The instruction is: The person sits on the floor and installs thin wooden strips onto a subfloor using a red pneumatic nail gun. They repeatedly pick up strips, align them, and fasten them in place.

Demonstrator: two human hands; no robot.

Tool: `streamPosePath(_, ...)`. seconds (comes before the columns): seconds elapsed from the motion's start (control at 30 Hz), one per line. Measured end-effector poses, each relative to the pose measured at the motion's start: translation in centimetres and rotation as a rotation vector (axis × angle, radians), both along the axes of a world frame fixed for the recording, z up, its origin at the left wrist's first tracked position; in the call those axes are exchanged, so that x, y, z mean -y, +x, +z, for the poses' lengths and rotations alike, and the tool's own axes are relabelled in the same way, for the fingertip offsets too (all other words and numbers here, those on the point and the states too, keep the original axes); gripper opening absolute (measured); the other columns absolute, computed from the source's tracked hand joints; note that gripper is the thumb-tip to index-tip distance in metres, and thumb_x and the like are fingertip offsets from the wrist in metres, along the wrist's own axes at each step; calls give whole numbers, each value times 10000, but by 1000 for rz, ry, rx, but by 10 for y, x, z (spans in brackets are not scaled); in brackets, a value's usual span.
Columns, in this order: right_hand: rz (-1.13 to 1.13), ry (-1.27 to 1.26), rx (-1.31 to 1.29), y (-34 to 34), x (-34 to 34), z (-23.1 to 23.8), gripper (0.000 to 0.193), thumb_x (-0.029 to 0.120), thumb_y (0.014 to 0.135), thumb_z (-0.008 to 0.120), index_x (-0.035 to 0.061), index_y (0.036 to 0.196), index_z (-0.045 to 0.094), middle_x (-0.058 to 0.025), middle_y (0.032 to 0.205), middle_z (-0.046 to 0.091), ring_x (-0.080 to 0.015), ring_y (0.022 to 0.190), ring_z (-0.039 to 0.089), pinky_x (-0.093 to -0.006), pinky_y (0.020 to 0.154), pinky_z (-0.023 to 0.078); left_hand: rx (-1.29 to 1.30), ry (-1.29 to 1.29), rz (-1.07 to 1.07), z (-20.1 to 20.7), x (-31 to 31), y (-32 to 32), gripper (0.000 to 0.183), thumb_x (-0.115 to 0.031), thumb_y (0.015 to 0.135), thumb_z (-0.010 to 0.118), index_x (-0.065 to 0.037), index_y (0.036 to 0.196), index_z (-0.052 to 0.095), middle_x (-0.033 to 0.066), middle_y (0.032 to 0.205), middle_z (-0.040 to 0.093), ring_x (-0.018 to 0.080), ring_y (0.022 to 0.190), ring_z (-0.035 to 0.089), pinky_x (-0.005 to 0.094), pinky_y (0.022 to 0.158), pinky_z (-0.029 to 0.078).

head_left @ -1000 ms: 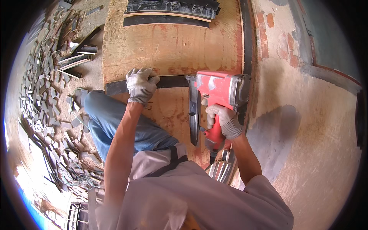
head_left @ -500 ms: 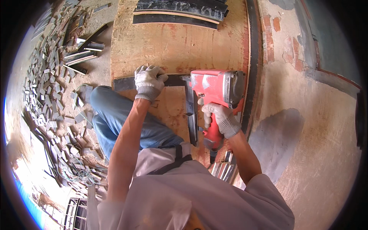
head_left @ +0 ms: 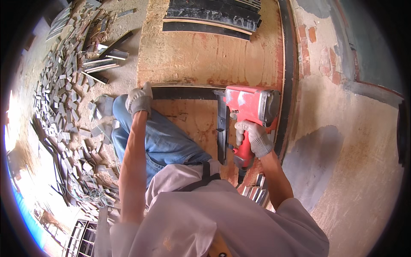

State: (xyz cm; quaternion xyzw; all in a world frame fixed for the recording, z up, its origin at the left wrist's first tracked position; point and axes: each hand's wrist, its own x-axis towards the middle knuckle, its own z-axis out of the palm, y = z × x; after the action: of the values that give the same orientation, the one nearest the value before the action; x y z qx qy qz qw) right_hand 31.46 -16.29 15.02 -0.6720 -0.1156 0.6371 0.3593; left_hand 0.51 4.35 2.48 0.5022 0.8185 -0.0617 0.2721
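Observation:
My gloved right hand (head_left: 253, 136) is wrapped round the handle of a red nail gun (head_left: 245, 103). Its nose rests at the right part of a black wooden strip (head_left: 184, 93), and its dark magazine points back toward me. That strip lies crosswise on a plywood panel (head_left: 192, 64). At the strip's left end, by the panel's edge, my gloved left hand (head_left: 139, 100) is closed with the thumb against the strip; its fingertips are partly hidden. My knee in blue jeans (head_left: 160, 132) rests beside the strip, over the panel.
Black strips (head_left: 209, 19) are stacked at the panel's far end. A long dark strip (head_left: 287, 77) runs along its right side, near a worn wall (head_left: 317, 64). Many cut offcuts (head_left: 64, 103) cover the floor at left. Short strips (head_left: 258, 192) lie near my right forearm.
My left hand has slid left along the black strip to its end. My right hand and the nail gun stay at about the same place on the strip; the whole view has shifted slightly.

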Motion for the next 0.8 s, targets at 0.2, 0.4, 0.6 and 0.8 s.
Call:
streamPosePath(0.2,93,48,131,3,30,10,271,184,922,575,13,712,575,-92,593,571,-197,537,575,-312,569,477,882,-167,569,-14,65,45,451,-313,846,702,51,1112,667,201,1057,699,263,898,705,400,730,614)
streamPosePath(0.4,188,38,173,-7,39,-1,276,167,909,581,23,674,581,-77,557,570,-185,513,564,-300,569,466,1019,-253,247,-59,104,58,623,-341,742,863,19,1194,632,206,1102,704,295,961,709,375,829,592)
streamPosePath(0.6,250,-4,192,-7,42,-14,269,149,908,585,25,669,590,-62,547,580,-170,496,553,-308,544,462,557,-137,-508,-28,98,73,599,-194,668,916,-27,1181,655,196,1073,720,324,1031,696,376,854,568)
streamPosePath(0.8,289,15,217,-17,33,-7,181,118,911,579,5,779,628,-54,568,579,-152,484,530,-298,532,448,675,-158,-385,-72,106,63,562,-156,756,864,-18,1245,623,92,1018,709,166,791,660,301,712,587)
